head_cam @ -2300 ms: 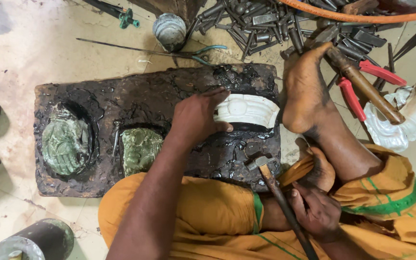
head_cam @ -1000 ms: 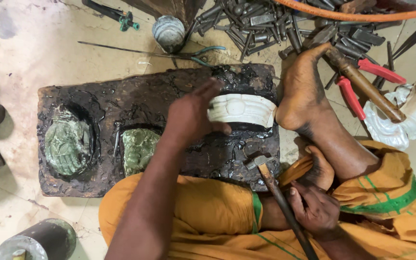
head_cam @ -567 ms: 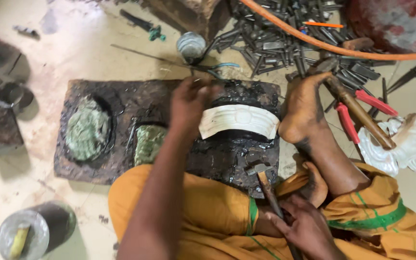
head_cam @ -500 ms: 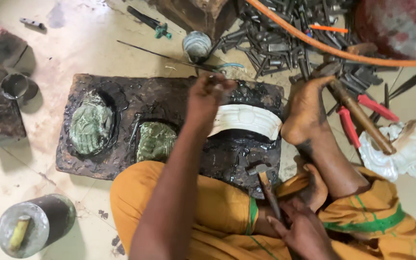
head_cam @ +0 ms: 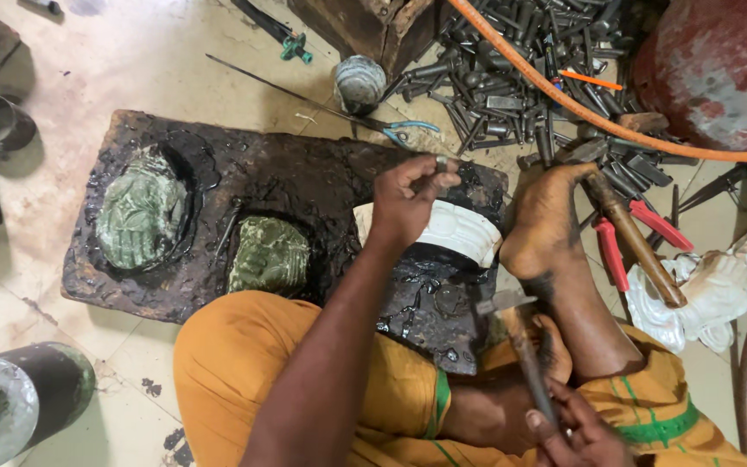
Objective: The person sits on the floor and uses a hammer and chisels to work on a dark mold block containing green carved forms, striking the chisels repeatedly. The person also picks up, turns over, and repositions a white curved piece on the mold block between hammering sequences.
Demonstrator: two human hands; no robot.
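1. Head camera, nearest: the right hand (head_cam: 577, 437) is wrapped shut around a hammer (head_cam: 520, 355) handle, its head lying just right of the pitch block (head_cam: 296, 186).
2. The left hand (head_cam: 404, 207) pinches a small metal punch (head_cam: 437, 171) between fingertips, directly over the white curved sheet piece (head_cam: 460, 233); this hand is the nearer one. That piece runs left to right across the block, touching a bare foot (head_cam: 546, 220).
3. Two green embossed pieces (head_cam: 144, 216) sit in the block's left hollows.
4. Beyond: tiled floor (head_cam: 131, 60), heaped steel punches (head_cam: 512, 60), orange hose (head_cam: 598, 112).
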